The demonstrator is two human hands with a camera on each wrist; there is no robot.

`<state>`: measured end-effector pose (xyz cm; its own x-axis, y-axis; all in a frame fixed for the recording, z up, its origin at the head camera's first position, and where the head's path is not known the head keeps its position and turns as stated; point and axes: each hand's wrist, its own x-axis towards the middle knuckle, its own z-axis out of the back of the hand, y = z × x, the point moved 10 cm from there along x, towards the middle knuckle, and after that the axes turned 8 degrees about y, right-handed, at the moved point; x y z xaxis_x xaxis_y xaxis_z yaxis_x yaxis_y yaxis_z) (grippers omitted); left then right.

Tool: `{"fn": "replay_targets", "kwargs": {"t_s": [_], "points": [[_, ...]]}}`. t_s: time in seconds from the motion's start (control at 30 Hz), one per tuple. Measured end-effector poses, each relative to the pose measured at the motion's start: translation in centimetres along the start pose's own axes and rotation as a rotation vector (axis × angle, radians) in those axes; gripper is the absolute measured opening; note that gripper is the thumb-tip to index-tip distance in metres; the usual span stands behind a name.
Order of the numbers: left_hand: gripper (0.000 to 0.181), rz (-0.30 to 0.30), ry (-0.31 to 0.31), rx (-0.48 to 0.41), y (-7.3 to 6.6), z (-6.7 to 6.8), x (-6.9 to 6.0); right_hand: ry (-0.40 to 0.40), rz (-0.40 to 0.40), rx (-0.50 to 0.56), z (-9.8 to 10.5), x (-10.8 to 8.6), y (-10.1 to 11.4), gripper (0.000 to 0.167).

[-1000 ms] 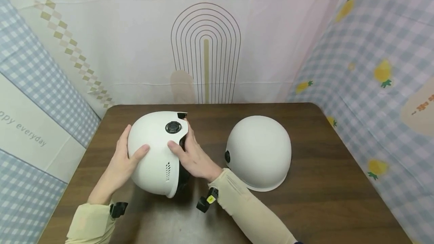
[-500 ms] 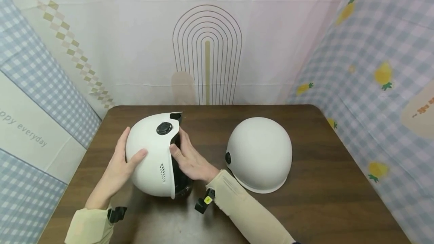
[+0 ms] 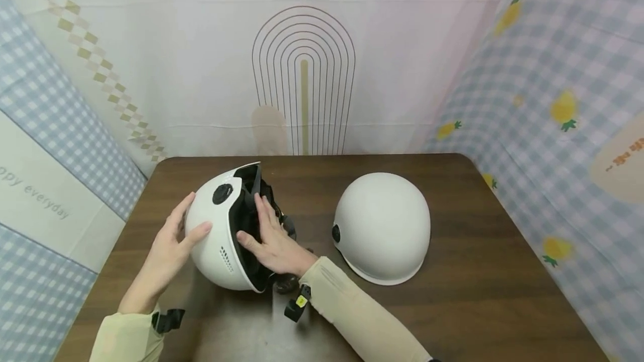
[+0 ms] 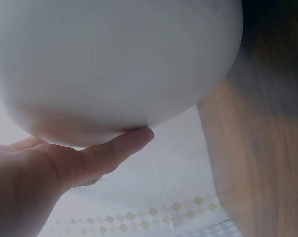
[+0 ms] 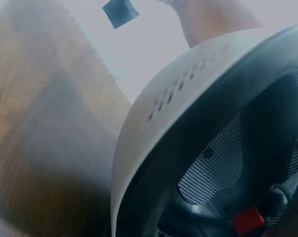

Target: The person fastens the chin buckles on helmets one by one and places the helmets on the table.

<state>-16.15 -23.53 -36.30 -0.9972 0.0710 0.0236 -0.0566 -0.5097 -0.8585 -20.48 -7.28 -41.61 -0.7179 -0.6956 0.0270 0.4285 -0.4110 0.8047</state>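
Observation:
A white helmet (image 3: 213, 239) on the left of the table is tipped on its side, its dark inside turned to the right. My left hand (image 3: 163, 256) lies against its rounded back, fingers and thumb spread over the shell; the left wrist view shows the fingers (image 4: 114, 150) on the smooth surface. My right hand (image 3: 276, 244) is at the opening, thumb near the rim, fingers straight against the dark visor. In the right wrist view the helmet's shell (image 5: 139, 128) has slots, with a padded lining (image 5: 218, 168) and a red piece (image 5: 248, 220) inside.
A second white helmet (image 3: 383, 228) stands dome up to the right of my right hand, close to the forearm. The brown table (image 3: 483, 272) ends at a patterned cloth backdrop (image 3: 211, 71) behind and at both sides.
The held helmet has turned, so more of its dark inside, straps and visor show, and its round black knob has shifted left. My right hand has moved a little left with it.

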Motion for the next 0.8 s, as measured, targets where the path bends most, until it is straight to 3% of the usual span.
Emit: {"fn": "replay_targets", "kwargs": {"t_s": [0.13,0.3,0.53,0.8], "points": [[0.076,0.001,0.003,0.009,-0.2,0.2,-0.1,0.021,-0.005,-0.018,-0.5,0.2,0.1,0.095],[0.081,-0.012,0.028,0.085,-1.1,0.3,0.0,0.029,-0.011,-0.049,-0.7,0.3,0.6,0.098],[0.095,0.009,0.075,0.155,-1.9,-0.3,0.0,0.078,-0.013,-0.066,-1.7,0.1,1.6,0.097],[0.094,0.033,0.064,0.129,-1.3,0.2,-0.1,-0.03,-0.033,-0.108,-0.5,0.0,1.1,0.101]]}}
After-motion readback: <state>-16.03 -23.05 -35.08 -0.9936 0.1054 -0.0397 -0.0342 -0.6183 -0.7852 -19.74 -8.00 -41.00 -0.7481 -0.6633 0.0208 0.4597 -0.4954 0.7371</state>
